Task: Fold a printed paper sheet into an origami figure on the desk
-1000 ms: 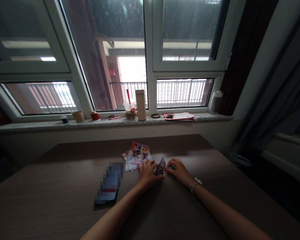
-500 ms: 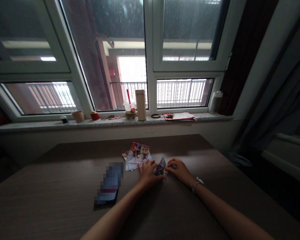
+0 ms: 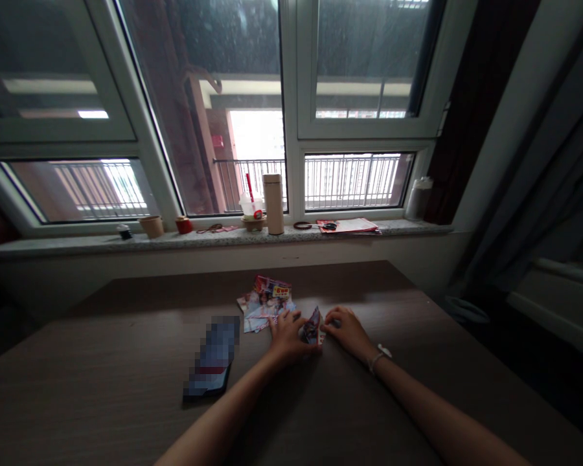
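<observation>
A small piece of printed, colourful paper (image 3: 312, 328), folded with a pointed top, stands between my two hands over the table. My left hand (image 3: 290, 338) is curved around its left side, thumb at the lower edge and fingers toward the back. From the right, my right hand (image 3: 348, 328) pinches the paper's edge between thumb and forefinger, its other fingers curled. Just beyond the left fingers lies a loose pile of printed paper pieces (image 3: 266, 301), partly covered by those fingertips. A bracelet (image 3: 379, 356) circles the right wrist.
A phone (image 3: 212, 356) with a blurred screen lies left of my left forearm on the dark wooden table (image 3: 102, 362). Along the windowsill stand a beige flask (image 3: 273, 206), a cup with a red straw (image 3: 251, 206), a brown paper cup (image 3: 151, 226) and scissors (image 3: 328, 226).
The right hand has moved very slightly left onto the paper's edge, and the paper's angle has shifted a little. The left hand has stayed nearly still.
</observation>
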### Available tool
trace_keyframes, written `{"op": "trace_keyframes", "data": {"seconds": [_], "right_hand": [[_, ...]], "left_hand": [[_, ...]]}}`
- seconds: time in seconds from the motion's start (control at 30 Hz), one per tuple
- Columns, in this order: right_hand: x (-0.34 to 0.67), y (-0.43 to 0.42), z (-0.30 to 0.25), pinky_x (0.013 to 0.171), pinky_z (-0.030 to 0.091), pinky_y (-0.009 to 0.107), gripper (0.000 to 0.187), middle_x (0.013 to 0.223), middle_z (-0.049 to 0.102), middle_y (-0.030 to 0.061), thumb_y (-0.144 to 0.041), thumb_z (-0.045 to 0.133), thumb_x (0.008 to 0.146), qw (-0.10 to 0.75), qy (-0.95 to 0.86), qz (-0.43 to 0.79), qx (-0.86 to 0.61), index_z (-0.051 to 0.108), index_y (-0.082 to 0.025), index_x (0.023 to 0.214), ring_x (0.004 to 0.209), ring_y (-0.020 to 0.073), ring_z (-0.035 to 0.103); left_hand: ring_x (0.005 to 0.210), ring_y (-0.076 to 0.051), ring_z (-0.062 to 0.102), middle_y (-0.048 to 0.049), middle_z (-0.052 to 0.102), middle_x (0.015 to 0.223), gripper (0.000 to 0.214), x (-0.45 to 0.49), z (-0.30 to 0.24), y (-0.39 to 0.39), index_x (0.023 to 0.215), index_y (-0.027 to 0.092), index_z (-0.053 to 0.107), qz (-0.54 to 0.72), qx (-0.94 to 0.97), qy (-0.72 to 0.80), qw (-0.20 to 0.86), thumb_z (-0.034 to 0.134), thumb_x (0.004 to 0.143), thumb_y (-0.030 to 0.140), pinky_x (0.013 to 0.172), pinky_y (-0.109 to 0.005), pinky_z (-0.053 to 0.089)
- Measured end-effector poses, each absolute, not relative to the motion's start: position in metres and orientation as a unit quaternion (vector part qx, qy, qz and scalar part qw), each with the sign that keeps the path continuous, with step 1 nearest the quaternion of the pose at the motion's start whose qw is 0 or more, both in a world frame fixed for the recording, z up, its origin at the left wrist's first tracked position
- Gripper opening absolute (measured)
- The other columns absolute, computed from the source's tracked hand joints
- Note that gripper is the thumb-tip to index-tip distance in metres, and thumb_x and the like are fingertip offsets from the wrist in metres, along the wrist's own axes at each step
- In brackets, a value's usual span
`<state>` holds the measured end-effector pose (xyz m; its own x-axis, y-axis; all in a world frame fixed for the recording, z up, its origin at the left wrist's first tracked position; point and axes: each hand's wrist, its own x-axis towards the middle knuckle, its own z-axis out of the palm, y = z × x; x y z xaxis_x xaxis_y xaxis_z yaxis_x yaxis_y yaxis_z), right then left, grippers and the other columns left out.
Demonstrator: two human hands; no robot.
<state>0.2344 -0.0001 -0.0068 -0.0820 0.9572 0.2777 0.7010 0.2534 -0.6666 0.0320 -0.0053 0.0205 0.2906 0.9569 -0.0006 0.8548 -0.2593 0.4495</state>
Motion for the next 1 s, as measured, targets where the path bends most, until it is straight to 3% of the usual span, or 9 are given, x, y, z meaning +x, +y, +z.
{"op": "trace_keyframes", "data": {"seconds": [0.17, 0.63, 0.8, 1.0], "right_hand": [[0.236, 0.001, -0.009, 0.096, 0.040, 0.036, 0.011, 0.099, 0.067, 0.0045, -0.032, 0.067, 0.082, 0.348, -0.712, 0.192, -0.579, 0.073, -0.023, 0.081, 0.105, 0.0232, 0.057], [0.239, 0.003, -0.010, 0.096, 0.040, 0.035, 0.013, 0.099, 0.069, 0.0052, -0.031, 0.064, 0.083, 0.357, -0.707, 0.199, -0.578, 0.072, -0.022, 0.079, 0.104, 0.0231, 0.059], [0.239, 0.003, -0.008, 0.094, 0.040, 0.035, 0.018, 0.094, 0.069, 0.0045, -0.035, 0.062, 0.086, 0.360, -0.712, 0.206, -0.567, 0.073, -0.022, 0.083, 0.101, 0.0236, 0.059], [0.237, -0.003, -0.004, 0.099, 0.037, 0.039, 0.018, 0.102, 0.069, 0.0047, -0.037, 0.062, 0.086, 0.359, -0.718, 0.207, -0.560, 0.074, -0.024, 0.085, 0.107, 0.0245, 0.057]], "left_hand": [[0.147, -0.038, 0.024, -0.0061, 0.044, 0.154, 0.075, 0.030, 0.018, -0.003, 0.129, 0.036, 0.063, 0.132, 0.784, 0.576, 0.189, 0.081, 0.060, 0.059, 0.119, -0.065, 0.001], [0.146, -0.038, 0.026, -0.0051, 0.046, 0.152, 0.075, 0.034, 0.012, -0.006, 0.130, 0.037, 0.062, 0.148, 0.783, 0.582, 0.162, 0.077, 0.063, 0.065, 0.119, -0.063, 0.007], [0.145, -0.039, 0.027, -0.0066, 0.047, 0.152, 0.074, 0.035, 0.010, -0.006, 0.129, 0.033, 0.063, 0.158, 0.782, 0.580, 0.162, 0.076, 0.064, 0.066, 0.119, -0.065, 0.004], [0.140, -0.032, 0.035, -0.0025, 0.056, 0.142, 0.045, 0.035, 0.008, -0.006, 0.112, 0.034, 0.071, 0.230, 0.757, 0.587, 0.170, 0.075, 0.073, 0.057, 0.121, -0.058, 0.011]]}}
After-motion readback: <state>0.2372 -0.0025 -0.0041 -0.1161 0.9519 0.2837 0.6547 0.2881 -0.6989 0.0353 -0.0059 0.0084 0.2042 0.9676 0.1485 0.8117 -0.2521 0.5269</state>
